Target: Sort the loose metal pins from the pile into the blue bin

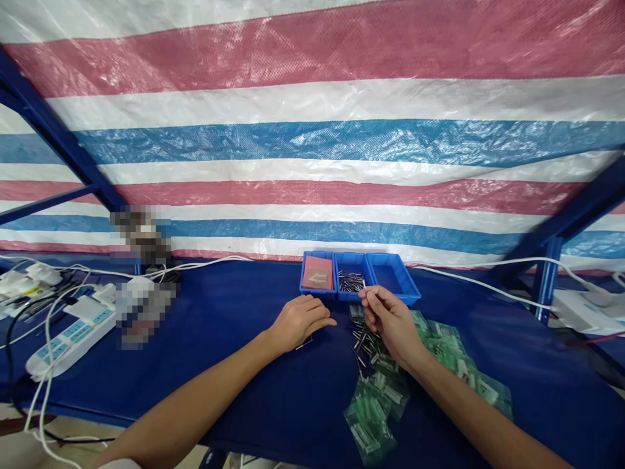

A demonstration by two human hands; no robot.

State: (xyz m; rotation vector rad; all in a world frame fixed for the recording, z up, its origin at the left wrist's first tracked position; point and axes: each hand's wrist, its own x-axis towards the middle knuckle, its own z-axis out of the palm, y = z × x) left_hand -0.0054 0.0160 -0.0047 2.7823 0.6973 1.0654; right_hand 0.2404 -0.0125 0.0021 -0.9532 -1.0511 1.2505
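Observation:
My right hand (392, 322) is closed in a pinch at the front edge of the blue three-compartment tray (409, 286). Between its thumb and forefinger is a thin metal pin (364, 285). Similar dark metal pins (350, 281) fill the middle compartment. My left hand (300, 322) rests low over the table, its fingers loosely bent and one digit stretched to the right. Beside it on the tabletop lies a thin, light-coloured rod (303, 344). More loose pins (362, 340) are heaped below my right hand, partly hidden by it.
Small clear-and-green plastic packets (368, 417) spread around the right forearm, with more packets (469, 365) farther right. The tray's left compartment holds a pinkish block (318, 268). A white power strip (73, 339) with cables lies at left. Striped sheeting (312, 143) hangs behind the blue table (234, 299).

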